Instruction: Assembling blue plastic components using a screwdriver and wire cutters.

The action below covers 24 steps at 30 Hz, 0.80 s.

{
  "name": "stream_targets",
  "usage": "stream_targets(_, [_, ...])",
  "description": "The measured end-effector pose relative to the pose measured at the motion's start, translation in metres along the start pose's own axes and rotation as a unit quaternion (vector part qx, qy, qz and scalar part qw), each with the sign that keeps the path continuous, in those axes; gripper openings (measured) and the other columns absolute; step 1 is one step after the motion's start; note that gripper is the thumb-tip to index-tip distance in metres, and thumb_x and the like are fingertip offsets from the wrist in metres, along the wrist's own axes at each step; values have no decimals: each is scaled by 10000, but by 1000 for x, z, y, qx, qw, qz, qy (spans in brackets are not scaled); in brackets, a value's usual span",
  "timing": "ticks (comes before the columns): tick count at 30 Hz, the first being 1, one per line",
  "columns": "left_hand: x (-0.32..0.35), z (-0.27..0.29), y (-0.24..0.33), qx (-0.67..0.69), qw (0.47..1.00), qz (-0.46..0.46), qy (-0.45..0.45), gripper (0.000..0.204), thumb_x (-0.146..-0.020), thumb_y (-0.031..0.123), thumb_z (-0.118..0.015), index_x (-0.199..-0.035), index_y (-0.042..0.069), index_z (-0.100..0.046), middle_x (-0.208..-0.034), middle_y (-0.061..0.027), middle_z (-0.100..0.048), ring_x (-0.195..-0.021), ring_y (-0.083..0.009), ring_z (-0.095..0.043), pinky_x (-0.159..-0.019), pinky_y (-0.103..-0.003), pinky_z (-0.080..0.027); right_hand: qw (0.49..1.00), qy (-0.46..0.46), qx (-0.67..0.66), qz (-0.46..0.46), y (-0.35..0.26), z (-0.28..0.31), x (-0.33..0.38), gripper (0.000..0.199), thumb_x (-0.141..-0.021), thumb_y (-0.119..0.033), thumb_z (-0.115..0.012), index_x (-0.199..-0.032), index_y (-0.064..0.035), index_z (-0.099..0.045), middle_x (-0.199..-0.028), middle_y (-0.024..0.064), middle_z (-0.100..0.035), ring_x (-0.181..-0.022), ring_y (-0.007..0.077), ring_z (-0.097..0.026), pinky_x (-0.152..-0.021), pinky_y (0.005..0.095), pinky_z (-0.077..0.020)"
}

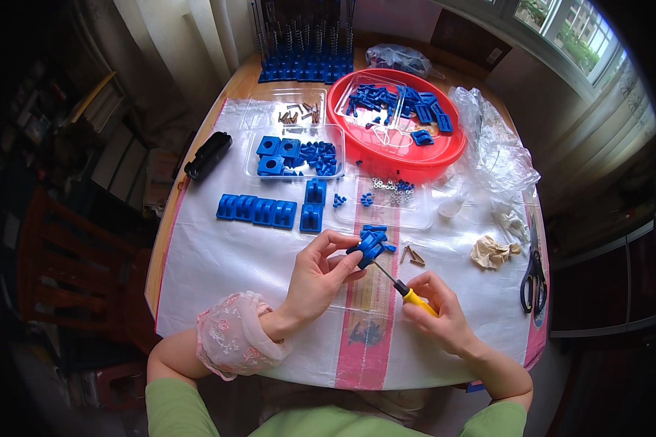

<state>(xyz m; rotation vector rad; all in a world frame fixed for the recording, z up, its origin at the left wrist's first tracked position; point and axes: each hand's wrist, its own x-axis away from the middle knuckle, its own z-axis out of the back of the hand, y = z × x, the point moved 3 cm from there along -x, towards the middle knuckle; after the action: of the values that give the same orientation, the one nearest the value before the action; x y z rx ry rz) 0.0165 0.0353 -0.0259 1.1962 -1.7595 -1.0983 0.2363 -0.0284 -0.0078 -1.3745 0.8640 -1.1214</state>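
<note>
Hands: left (315,280) grips blue part (366,246), right (439,315) grips screwdriver (404,286).

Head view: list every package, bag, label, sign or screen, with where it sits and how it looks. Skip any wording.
Clear plastic bags: crumpled, on the table's right side beside the red basin.
Tied clear bag: far edge of the table, behind the red basin, dark contents.
Clear plastic trays: shallow, rectangular, mid-table, holding screws and blue parts.
No labels, signs or screens visible.
</note>
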Motion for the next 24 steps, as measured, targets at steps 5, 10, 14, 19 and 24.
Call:
stream_targets(5, [1,-1,0,3,1000,12,1,198,-998,61,-642,-1185,24,-586,-1207,-102,-621,-1048,-168,-692,-865,-288,-629,993,66,95,14,-2,5,0,276,-880,-29,-765,-1077,4,-575,-909,64,-670,-739,77,-651,-645,223,-539])
stream_targets(10, [1,2,1,5,999,40,5,179,-1023,118,-621,-1183,41,-597,-1162,-80,-647,-1036,-155,-693,-826,-279,-634,986,98,132,39,-1,15,-4,215,-874,-13,-761,-1043,25,-633,-899,77,-708,-788,95,-689,-692,231,-560])
stream_targets(14, [-2,4,2,8,999,46,-14,172,-1034,143,-609,-1178,49,-606,-1127,-68,-667,-999,-148,-703,-797,-276,-636,980,118,146,68,1,19,-5,212,-867,-5,-765,-1046,20,-654,-874,79,-727,-796,96,-697,-713,237,-561])
stream_targets(19, [-4,8,4,-31,999,34,-27,163,-1035,130,-605,-1175,48,-608,-1124,-73,-671,-961,-155,-715,-793,-278,-636,977,117,161,71,-2,22,-6,205,-851,4,-770,-1028,23,-668,-870,85,-730,-776,104,-692,-706,242,-557])
stream_targets(24, [-4,8,4,-31,998,34,-32,159,-1036,127,-602,-1173,47,-604,-1124,-72,-672,-972,-152,-710,-828,-287,-630,954,133,218,154,-4,22,-8,218,-825,3,-786,-1019,12,-687,-845,81,-697,-704,126,-668,-631,249,-531])
